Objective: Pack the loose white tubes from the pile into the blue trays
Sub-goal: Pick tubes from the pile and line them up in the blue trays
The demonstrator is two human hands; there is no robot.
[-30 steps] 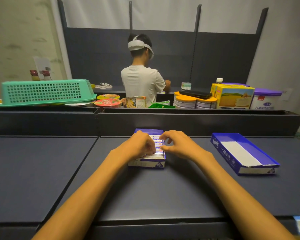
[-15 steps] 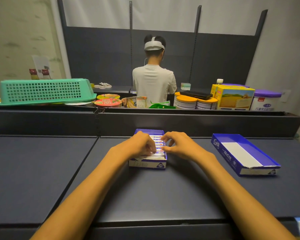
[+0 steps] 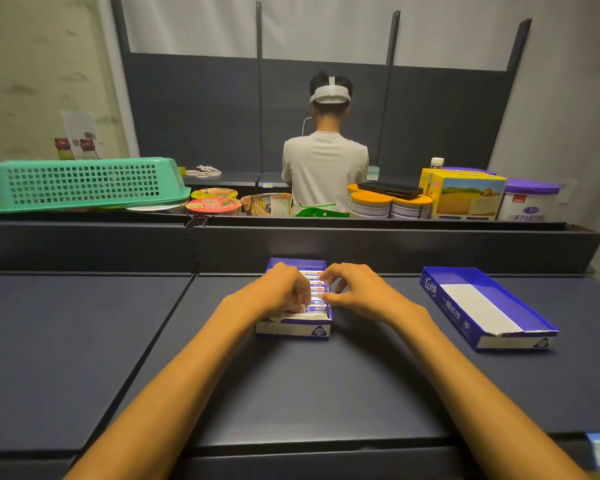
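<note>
A blue tray [image 3: 293, 332] sits on the dark table straight ahead, with a row of white tubes [image 3: 316, 292] lying crosswise in it. My left hand [image 3: 278, 291] covers the tray's left half, its fingers curled down over the left ends of the tubes. My right hand [image 3: 355, 289] hovers at the tray's right edge, fingers spread and bent, fingertips and thumb touching the right ends of the tubes. A second blue tray [image 3: 478, 306] lies to the right, holding only a white liner. No loose pile of tubes is visible.
A raised dark ledge [image 3: 361, 247] runs behind the trays. Beyond it stand a green basket [image 3: 87, 183], noodle cups [image 3: 213, 206], tins [image 3: 390, 204], a yellow box [image 3: 465, 195] and a purple-lidded tub [image 3: 529, 199]. A person [image 3: 326, 161] stands with their back to me.
My hands stay on the tubes with only small finger shifts. The person behind the ledge has stepped to the right.
</note>
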